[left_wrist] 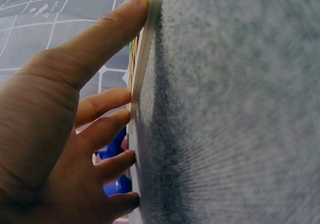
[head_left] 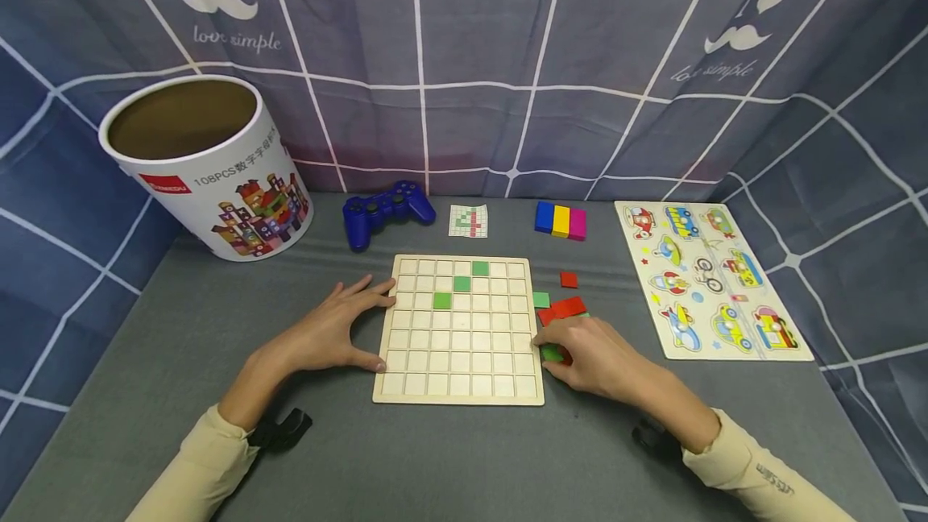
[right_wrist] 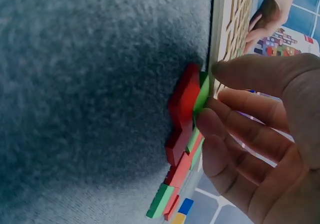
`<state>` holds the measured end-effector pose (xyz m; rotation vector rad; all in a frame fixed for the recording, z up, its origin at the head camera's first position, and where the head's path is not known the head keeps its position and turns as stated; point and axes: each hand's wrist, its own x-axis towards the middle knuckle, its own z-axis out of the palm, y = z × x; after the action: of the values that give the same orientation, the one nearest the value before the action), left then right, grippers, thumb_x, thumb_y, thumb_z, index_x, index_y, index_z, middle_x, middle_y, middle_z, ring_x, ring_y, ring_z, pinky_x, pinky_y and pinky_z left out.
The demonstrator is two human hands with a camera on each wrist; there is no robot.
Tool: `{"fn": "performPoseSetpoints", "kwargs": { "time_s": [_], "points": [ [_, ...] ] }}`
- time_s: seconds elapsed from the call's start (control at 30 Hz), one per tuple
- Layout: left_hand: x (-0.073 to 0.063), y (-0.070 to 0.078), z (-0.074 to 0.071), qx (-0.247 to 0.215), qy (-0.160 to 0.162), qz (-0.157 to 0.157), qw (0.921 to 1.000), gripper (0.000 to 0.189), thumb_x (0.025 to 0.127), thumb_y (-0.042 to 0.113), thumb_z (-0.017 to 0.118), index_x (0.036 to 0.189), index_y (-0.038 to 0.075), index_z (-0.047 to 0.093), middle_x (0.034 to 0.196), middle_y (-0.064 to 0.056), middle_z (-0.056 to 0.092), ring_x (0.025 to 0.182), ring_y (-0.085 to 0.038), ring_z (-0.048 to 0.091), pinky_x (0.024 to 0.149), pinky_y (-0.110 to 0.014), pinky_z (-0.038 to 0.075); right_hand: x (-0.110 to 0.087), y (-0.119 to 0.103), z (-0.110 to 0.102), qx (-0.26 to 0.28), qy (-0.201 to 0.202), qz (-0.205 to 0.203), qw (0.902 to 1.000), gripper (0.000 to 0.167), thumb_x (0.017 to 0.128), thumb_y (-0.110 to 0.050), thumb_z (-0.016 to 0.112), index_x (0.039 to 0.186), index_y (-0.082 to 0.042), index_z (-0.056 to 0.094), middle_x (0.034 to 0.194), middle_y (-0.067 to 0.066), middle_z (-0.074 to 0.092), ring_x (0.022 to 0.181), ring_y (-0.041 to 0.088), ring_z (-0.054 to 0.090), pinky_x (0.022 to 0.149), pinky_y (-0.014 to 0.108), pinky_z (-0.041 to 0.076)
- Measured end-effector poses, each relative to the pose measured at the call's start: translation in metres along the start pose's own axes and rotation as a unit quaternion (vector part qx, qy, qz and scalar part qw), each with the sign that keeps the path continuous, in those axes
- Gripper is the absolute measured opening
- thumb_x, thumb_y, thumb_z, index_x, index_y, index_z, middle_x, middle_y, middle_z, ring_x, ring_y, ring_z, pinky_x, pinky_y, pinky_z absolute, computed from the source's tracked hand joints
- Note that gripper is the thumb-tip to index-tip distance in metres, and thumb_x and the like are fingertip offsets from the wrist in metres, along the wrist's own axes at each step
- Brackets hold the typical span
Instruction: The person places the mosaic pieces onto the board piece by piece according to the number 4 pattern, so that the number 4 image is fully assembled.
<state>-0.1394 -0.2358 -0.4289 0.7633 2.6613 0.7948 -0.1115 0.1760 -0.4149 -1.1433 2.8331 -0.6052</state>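
Note:
A pale wooden grid board (head_left: pixel 460 385) lies flat on the grey table, with several green squares (head_left: pixel 442 300) set in its upper cells. At its left edge rests my left hand (head_left: pixel 329 333), fingers and thumb spread; the left wrist view shows the fingertips touching the board's side (left_wrist: pixel 145 49). My right hand (head_left: pixel 598 353) is over loose tiles by the board's right edge. In the right wrist view its thumb and fingertips stand apart around a green tile (right_wrist: pixel 201 93), close to a red tile (right_wrist: pixel 185 97). Whether the tile is touched is unclear.
Red tiles (head_left: pixel 561 310) and a green tile (head_left: pixel 540 300) lie right of the board. Behind it are a blue game controller (head_left: pixel 387 212), a small pattern card (head_left: pixel 468 221) and coloured blocks (head_left: pixel 561 221). A large bucket (head_left: pixel 246 184) stands left, a picture puzzle board (head_left: pixel 714 280) right.

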Motion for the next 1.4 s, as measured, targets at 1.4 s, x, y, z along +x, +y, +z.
{"fn": "performPoseSetpoints", "kwargs": {
  "time_s": [1.4],
  "points": [
    [-0.001, 0.002, -0.001, 0.004, 0.0, -0.002, 1.0, 0.094, 0.065, 0.051, 0.091, 0.143, 0.013, 0.054, 0.164, 0.001, 0.026, 0.15, -0.037, 0.014, 0.115, -0.067, 0.004, 0.051, -0.02, 0.015, 0.007, 0.072, -0.038, 0.9966, 0.019, 0.081, -0.02, 0.076, 0.098, -0.015, 0.068, 0.089, -0.006, 0.057, 0.058, 0.002, 0.043, 0.049, 0.021, 0.038]
  ]
}}
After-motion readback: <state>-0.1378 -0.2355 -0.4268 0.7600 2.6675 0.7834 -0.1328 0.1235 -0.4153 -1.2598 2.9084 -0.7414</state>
